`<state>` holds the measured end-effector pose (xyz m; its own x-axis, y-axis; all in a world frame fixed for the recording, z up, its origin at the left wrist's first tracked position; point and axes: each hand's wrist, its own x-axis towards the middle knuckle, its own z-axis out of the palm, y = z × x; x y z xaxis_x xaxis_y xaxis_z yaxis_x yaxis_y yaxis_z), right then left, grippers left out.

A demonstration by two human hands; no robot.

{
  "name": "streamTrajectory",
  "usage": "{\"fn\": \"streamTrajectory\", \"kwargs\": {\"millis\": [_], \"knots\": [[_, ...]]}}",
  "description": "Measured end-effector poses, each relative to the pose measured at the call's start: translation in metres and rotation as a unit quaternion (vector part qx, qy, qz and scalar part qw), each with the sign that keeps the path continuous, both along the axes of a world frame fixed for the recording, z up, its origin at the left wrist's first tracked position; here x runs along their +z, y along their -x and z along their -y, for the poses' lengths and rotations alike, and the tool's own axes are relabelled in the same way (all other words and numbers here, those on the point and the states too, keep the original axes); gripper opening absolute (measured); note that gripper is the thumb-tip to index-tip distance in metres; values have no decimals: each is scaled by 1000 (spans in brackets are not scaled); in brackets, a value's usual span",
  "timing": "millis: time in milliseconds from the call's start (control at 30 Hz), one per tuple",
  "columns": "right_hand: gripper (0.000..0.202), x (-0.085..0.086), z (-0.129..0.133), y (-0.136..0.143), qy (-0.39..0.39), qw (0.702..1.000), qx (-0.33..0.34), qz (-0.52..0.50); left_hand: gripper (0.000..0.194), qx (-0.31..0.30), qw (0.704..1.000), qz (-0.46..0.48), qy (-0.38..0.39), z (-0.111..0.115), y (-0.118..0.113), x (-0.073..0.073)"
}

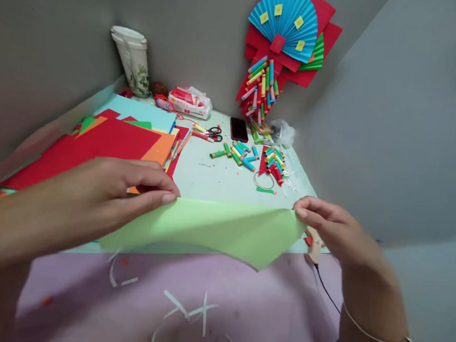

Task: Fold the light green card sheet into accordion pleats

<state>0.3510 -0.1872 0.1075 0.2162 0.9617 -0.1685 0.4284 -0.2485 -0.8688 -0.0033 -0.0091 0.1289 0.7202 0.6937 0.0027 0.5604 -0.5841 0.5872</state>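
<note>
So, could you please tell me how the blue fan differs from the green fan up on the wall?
The blue fan shows almost whole, while the green fan is largely hidden. The blue fan bears yellow squares; the green fan's visible part shows none. Both are pleated.

**Light green sheet (215,228), held up**

Plain paper. I see it at the table's (199,182) near edge, top edge straight, lower edge uneven, one corner pointing down toward the right, faint shading across.
</note>
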Motion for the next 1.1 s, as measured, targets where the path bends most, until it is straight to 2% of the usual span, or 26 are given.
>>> {"fn": "streamTrajectory", "kwargs": {"millis": [33, 133, 200, 300, 400, 500, 600, 667, 767, 933, 1100], "knots": [[30, -10, -10, -4, 10, 1000, -4, -30, 45, -4, 997, -38, 62, -9, -8, -3], [30, -29, -29, -11, 10, 993, -9, -120, 47, -6, 978, -66, 197, -32, -26, -14], [29, -31, -34, -12, 12, 985, -12, -173, 48, -9, 967, -52, 250, -43, -30, -17], [28, -27, -37, -14, 22, 980, -7, -198, 49, -5, 960, -29, 277, -53, -29, -17], [23, -33, -42, -16, 42, 995, 13, -95, 45, -23, 965, -55, 257, -61, -31, -32], [20, -56, -49, -15, 69, 996, 27, 49, 35, -49, 978, -99, 176, -67, -39, -69], [20, -79, -53, -13, 78, 983, 37, 163, 33, -74, 988, -103, 86, -66, -46, -108], [21, -87, -54, -9, 65, 970, 36, 233, 33, -88, 989, -111, 38, -64, -48, -124], [22, -90, -57, 2, 32, 956, 56, 287, 33, -86, 990, -113, -4, -60, -50, -131], [17, -93, -72, 25, -15, 944, 147, 295, 31, -79, 990, -110, -26, -57, -51, -130], [16, -98, -84, 33, -9, 947, 146, 286, 30, -74, 992, -101, -33, -56, -50, -132]]}}
